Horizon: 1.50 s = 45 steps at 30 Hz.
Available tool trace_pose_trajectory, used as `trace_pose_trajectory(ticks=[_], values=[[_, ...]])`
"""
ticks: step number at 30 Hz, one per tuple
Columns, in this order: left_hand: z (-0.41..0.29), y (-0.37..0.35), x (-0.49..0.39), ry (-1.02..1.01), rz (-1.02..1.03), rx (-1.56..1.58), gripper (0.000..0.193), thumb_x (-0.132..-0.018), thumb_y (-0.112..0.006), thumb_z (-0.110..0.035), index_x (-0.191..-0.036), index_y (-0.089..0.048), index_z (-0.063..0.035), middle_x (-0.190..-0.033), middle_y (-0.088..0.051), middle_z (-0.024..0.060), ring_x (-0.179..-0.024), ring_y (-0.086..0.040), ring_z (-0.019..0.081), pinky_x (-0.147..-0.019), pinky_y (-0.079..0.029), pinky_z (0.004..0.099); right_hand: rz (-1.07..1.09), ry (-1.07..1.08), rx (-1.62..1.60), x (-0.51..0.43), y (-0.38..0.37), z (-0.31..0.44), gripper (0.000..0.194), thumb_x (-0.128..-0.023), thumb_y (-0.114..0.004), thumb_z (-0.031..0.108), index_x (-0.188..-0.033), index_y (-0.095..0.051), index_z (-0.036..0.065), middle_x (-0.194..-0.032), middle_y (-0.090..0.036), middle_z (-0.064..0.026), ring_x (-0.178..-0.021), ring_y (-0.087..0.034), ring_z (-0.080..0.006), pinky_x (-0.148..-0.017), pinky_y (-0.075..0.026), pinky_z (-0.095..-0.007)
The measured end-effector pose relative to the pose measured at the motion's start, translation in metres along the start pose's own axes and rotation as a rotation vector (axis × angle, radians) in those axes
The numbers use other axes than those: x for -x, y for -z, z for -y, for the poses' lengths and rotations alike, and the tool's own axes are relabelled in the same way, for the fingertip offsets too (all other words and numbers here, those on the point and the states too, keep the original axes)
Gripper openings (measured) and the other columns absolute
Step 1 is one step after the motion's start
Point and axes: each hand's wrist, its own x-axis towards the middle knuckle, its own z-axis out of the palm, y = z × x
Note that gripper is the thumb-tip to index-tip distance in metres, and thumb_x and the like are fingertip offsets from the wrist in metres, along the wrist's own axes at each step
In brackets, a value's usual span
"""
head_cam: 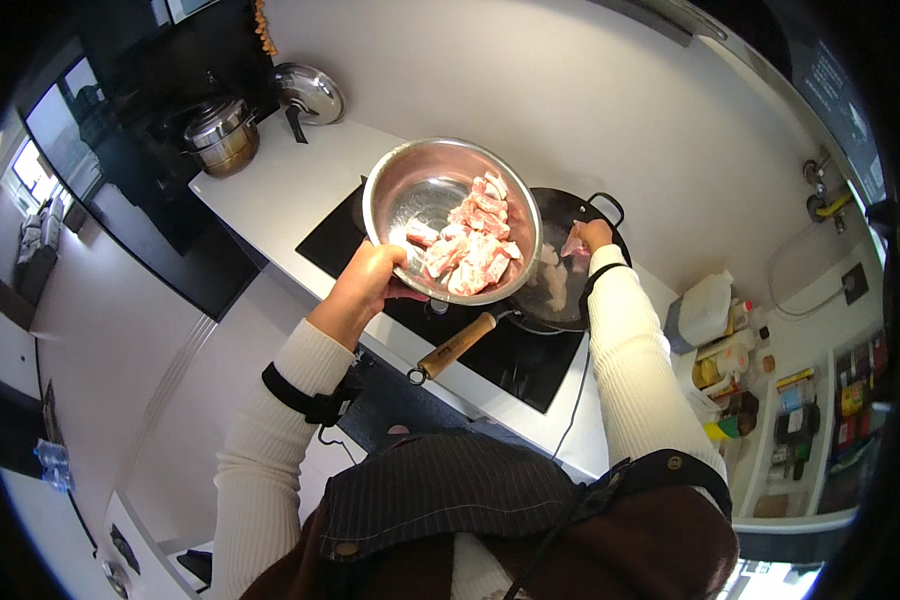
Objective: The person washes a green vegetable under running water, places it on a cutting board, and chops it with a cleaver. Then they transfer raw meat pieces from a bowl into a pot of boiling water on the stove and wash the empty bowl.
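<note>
My left hand (371, 277) grips the near left rim of a stainless steel bowl (412, 169), which is tilted towards me. Chunks of raw meat (480, 255) lie in its lower right part. Over a dark wok (607, 300) on the cooktop, my right hand (594, 235) pinches a piece of raw meat (574, 241). Paler pieces of meat (553, 281) lie in the wok. Its wooden handle (457, 346) points towards me, free of either hand, and the bowl hides part of the wok's left side.
The black cooktop (525, 375) is set in a white counter (307, 165). A lidded steel pot (223, 139) and an upright steel lid (311, 94) stand at the counter's far left. At the right are a white plastic jug (705, 311), several bottles and shelves of packets. A thin cable runs near my right arm.
</note>
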Motion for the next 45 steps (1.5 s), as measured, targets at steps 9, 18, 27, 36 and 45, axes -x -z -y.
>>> trace_pose_trajectory(ticks=[9,18,27,36,45], values=[[0.003,0.000,-0.001,-0.011,0.008,0.005,0.048,-0.070,-0.046,0.000,-0.117,-0.051,0.0066,-0.097,-0.063,0.0217,-0.076,-0.070,0.0312,-0.060,-0.063,0.0400,0.028,0.074,-0.039,-0.004,0.003,0.007,0.030,-0.075,-0.081,0.018,-0.067,-0.064,-0.006,-0.060,-0.062,-0.0144,-0.048,-0.060,-0.0226,-0.041,-0.049,-0.0359],[0.003,0.011,-0.014,-0.061,0.109,-0.013,0.055,-0.071,-0.046,-0.001,-0.122,-0.040,0.0166,-0.102,-0.062,0.0270,-0.078,-0.070,0.0363,-0.068,-0.063,0.0463,0.399,-0.062,0.180,0.044,0.009,-0.001,0.032,-0.073,-0.080,0.025,-0.084,-0.068,-0.003,-0.082,-0.069,-0.0186,-0.073,-0.070,-0.0292,-0.066,-0.056,-0.0441],[0.003,0.019,-0.032,-0.066,0.174,-0.075,0.065,-0.072,-0.046,-0.002,-0.134,-0.030,0.0065,-0.103,-0.061,0.0261,-0.080,-0.070,0.0340,-0.069,-0.063,0.0448,-0.487,0.489,-0.174,0.139,0.097,0.151,0.016,-0.082,-0.064,0.016,-0.091,-0.063,0.003,-0.080,-0.067,-0.0158,-0.076,-0.067,-0.0300,-0.069,-0.052,-0.0384],[0.007,0.022,-0.046,-0.038,0.177,-0.106,0.062,-0.073,-0.049,-0.001,-0.130,-0.028,-0.0016,-0.105,-0.055,0.0218,-0.076,-0.067,0.0311,-0.055,-0.061,0.0417,-0.028,0.314,-0.104,0.199,0.040,0.249,0.093,-0.070,-0.079,0.045,-0.143,-0.036,0.006,-0.131,-0.042,-0.0383,-0.114,-0.054,-0.0465,-0.099,-0.045,-0.0435],[0.009,0.010,-0.052,0.095,0.234,-0.035,0.060,-0.075,-0.047,-0.003,-0.132,-0.031,0.0053,-0.110,-0.057,0.0263,-0.086,-0.068,0.0361,-0.068,-0.062,0.0464,0.237,0.409,-0.105,0.186,0.030,0.241,0.076,-0.063,-0.079,0.021,-0.132,-0.048,0.021,-0.119,-0.046,-0.0275,-0.107,-0.055,-0.0447,-0.092,-0.047,-0.0451]])
